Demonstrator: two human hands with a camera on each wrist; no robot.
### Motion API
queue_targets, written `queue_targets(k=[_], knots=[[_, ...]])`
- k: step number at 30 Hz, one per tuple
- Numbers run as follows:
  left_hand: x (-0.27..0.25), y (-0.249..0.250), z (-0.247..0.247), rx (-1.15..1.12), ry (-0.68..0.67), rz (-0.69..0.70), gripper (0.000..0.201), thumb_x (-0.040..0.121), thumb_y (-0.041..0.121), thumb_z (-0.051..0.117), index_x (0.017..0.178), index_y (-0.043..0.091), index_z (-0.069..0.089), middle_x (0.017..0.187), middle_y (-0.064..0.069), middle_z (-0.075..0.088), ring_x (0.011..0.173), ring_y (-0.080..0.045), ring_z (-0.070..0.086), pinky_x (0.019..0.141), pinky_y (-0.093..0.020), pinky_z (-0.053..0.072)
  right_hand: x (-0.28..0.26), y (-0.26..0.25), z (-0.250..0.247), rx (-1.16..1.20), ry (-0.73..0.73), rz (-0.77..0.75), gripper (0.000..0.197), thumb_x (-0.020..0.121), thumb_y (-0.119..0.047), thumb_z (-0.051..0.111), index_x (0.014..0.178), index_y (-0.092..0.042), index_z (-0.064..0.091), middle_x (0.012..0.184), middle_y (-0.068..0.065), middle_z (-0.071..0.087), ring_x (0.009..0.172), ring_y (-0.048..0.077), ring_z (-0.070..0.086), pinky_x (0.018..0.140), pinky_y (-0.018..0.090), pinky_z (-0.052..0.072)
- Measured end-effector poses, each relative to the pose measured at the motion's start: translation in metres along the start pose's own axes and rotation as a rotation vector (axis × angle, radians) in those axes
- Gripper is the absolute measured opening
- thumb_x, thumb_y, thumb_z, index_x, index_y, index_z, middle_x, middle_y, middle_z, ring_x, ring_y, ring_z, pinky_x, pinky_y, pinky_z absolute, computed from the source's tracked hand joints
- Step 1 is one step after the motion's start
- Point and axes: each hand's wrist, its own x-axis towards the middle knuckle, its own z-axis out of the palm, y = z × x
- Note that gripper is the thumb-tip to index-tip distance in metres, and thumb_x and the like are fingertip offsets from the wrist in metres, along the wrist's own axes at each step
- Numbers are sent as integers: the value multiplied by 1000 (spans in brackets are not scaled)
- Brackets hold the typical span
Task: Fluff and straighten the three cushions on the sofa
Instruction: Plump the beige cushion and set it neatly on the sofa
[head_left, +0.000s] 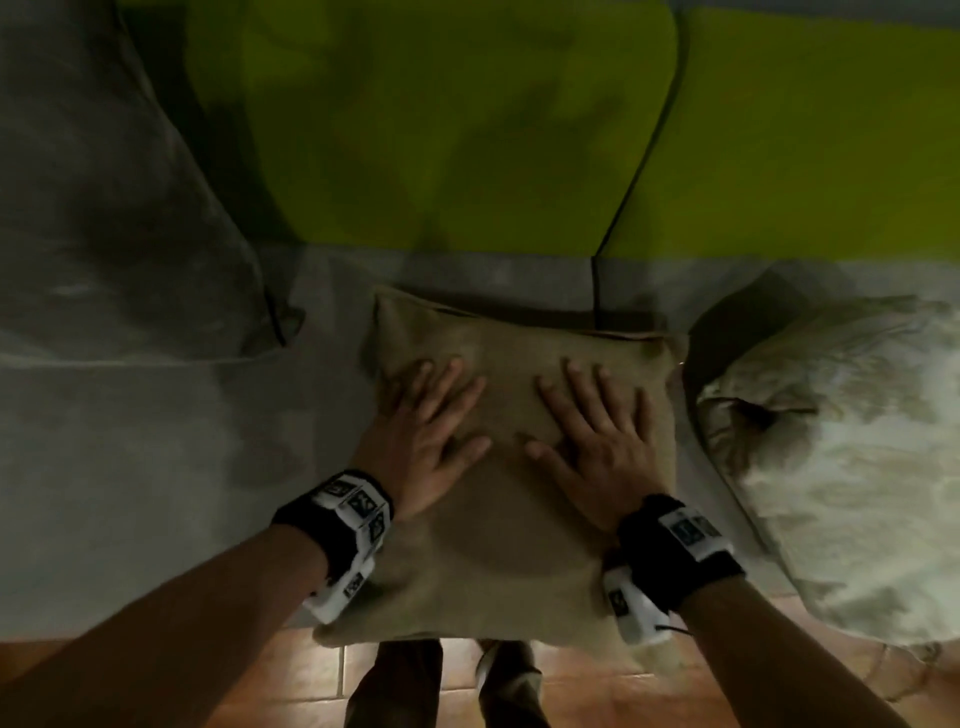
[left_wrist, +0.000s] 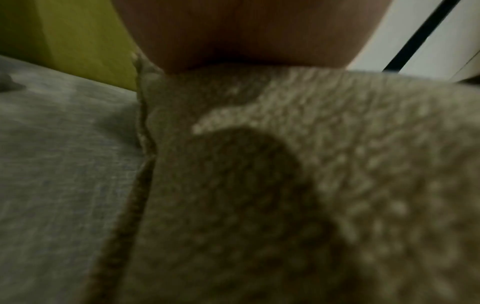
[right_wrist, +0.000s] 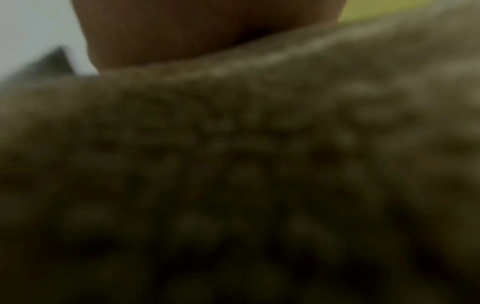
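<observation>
A tan woven cushion (head_left: 511, 525) lies flat on the grey sofa seat (head_left: 171, 457), its near edge hanging over the seat front. My left hand (head_left: 434, 415) and right hand (head_left: 592, 431) press flat on its top with fingers spread. A pale patterned cushion (head_left: 852, 452) lies on the seat to the right. A grey cushion (head_left: 104, 208) leans at the left. In the left wrist view the tan cushion (left_wrist: 298, 174) fills the frame under my palm (left_wrist: 233, 37), with grey seat fabric (left_wrist: 59, 164) beside it. The right wrist view shows blurred tan cushion (right_wrist: 246, 164) under my palm (right_wrist: 194, 30).
The sofa's green back cushions (head_left: 467, 130) stand behind the seat. Terracotta floor tiles (head_left: 291, 680) and my trouser legs (head_left: 395, 686) show below the seat edge. A white wall with a dark line (left_wrist: 420, 35) appears in the left wrist view.
</observation>
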Motion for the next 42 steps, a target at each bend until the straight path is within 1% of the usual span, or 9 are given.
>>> queue_targets(k=[10,14,16,20,24,28,35,39,42], knots=[[-7,-60,-27,-118,-199,-340,99,82,87,13,157,23,13,158,-14,31,141,-34,33,114,-54,30,-33,68,-22,-40,-193,106,73,90,-86,13,146,-61,-26,164,-20,-28,152,17,-23,120,66,-12],[-22,-32,-56,-67,137,-111,87,91,70,24,155,10,21,163,-20,14,149,-40,18,117,-56,25,-67,80,-34,-227,-22,77,68,97,-71,1,157,-42,-15,171,-3,-7,156,23,-12,122,63,-5],[-39,0,-59,-50,233,92,73,97,55,32,156,15,20,165,-16,9,150,-39,14,119,-52,21,-91,67,-29,-203,90,-134,69,101,-58,24,161,-32,4,170,8,8,155,34,4,120,67,13],[-72,53,-15,175,85,434,62,101,54,25,155,25,27,164,-15,19,150,-38,20,119,-55,20,-117,50,25,-156,84,-511,71,101,-60,41,162,-32,18,172,2,6,157,35,5,120,68,14],[-70,41,20,287,-31,207,69,93,66,32,154,36,26,164,-3,24,150,-35,19,115,-60,22,-104,76,59,48,-102,-100,77,84,-88,7,146,-60,-27,157,-19,-42,150,23,-32,121,66,3],[-77,46,33,209,61,17,73,92,64,31,155,28,25,165,-6,20,151,-35,12,116,-60,20,-111,97,73,399,-172,46,81,83,-89,27,140,-69,-26,154,-23,-44,155,24,-19,126,55,8],[-105,48,45,-213,138,-338,92,82,85,19,156,37,-9,166,6,-13,154,-19,-6,123,-41,3,-138,136,71,628,-305,202,75,94,-74,43,156,-54,5,163,-4,34,146,23,39,120,42,30],[-128,50,29,-552,164,-458,90,81,82,42,155,42,7,164,6,21,147,-17,28,120,-40,22,-167,134,77,711,-369,234,75,94,-46,67,157,-27,31,135,-6,56,124,13,56,99,24,39],[-153,45,30,-574,32,-570,91,80,74,56,155,36,20,154,2,41,138,-25,44,109,-38,35,-177,134,95,611,-452,240,78,86,-48,76,153,-29,41,133,-4,64,113,15,63,101,32,46]])
